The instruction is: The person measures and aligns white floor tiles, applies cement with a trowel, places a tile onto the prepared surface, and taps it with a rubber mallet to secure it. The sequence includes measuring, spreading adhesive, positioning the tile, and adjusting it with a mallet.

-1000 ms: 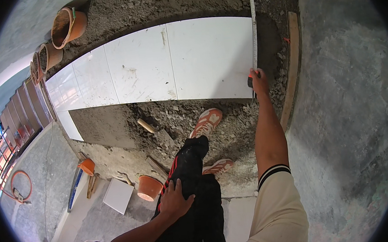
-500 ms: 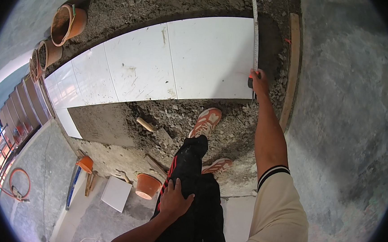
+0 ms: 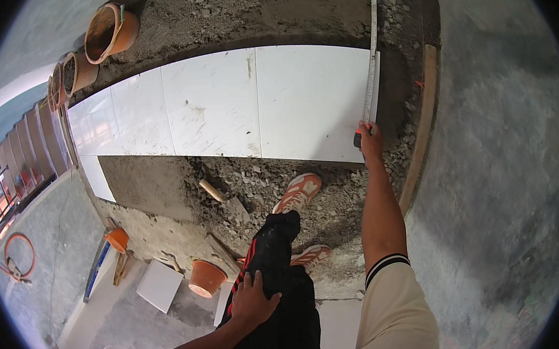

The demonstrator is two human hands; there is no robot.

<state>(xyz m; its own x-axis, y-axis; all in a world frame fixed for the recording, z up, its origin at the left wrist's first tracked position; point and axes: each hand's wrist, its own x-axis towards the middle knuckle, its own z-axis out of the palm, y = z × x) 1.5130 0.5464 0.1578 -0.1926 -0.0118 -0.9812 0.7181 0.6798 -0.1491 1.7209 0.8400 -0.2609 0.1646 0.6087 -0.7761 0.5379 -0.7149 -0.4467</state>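
Note:
My right hand (image 3: 372, 141) is closed round a tape measure (image 3: 358, 136) with a dark and orange case, at the near right corner of the laid white tiles (image 3: 313, 101). Its pale blade (image 3: 373, 58) is pulled out and runs away from me, over the end tile near its right edge and on past the far edge. My left hand (image 3: 254, 301) lies spread on my dark trouser leg, holding nothing. A trowel (image 3: 214, 191) with a wooden handle rests on the gravel left of my front shoe (image 3: 301, 192).
Orange buckets (image 3: 113, 33) stand at the far left. A wooden batten (image 3: 425, 112) edges the gravel bed on the right. Lower left are another orange bucket (image 3: 206, 279), a loose white tile (image 3: 160, 286), a blue bar (image 3: 96, 273) and an orange hose (image 3: 21, 257).
The view has shifted, so the tiles sit lower in the picture. The tape blade now slants across the end tile, with the case slightly further left. My left hand stays on my leg.

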